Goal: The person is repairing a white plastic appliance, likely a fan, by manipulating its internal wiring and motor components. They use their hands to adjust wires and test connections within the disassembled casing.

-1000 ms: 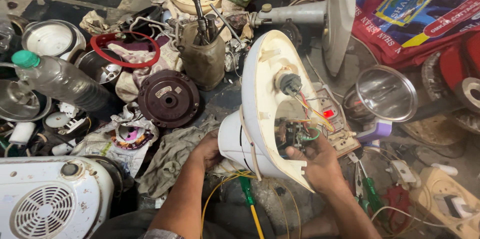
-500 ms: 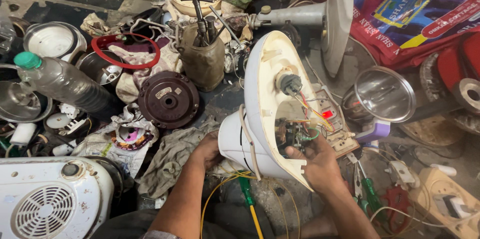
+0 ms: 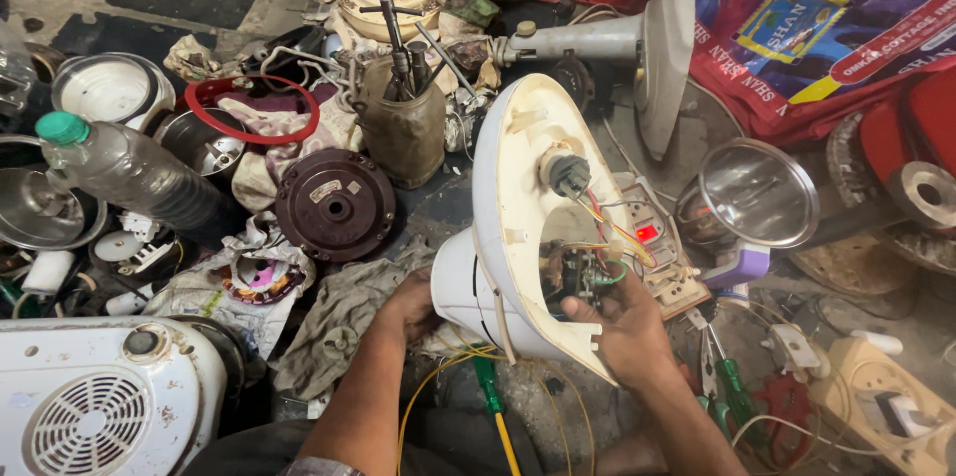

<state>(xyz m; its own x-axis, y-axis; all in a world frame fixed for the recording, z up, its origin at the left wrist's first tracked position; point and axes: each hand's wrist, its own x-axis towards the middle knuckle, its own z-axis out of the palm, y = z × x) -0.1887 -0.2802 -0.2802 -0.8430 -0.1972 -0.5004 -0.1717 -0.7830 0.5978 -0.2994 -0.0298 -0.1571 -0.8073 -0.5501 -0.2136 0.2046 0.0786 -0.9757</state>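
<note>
The person sat low among the clutter with a cream plastic fan housing (image 3: 518,187) tipped up on edge between the knees, its open hollow turned toward the right. The left hand (image 3: 410,302) cupped the rounded white base of the housing from below, fingers wrapped against it to steady it. The right hand (image 3: 622,322) reached into the opening, fingertips pinched close around the small switch and wiring block (image 3: 583,272) inside; I could not tell whether they actually gripped a wire or only pressed on the part. Red, yellow and green leads (image 3: 622,227) ran loose from a dark knob socket (image 3: 566,174) down to that block, so I judged the housing was already opened and the wiring work was under way, with closing up not yet begun. A green-handled screwdriver (image 3: 488,391) lay on the floor just under the housing, beside trailing yellow wire (image 3: 428,386). Well apart to the left stood a brown motor disc (image 3: 334,202), a plastic bottle with a green cap (image 3: 129,172) and a canvas pouch of tools (image 3: 403,122); a shiny metal bowl (image 3: 757,192) sat to the right.
</note>
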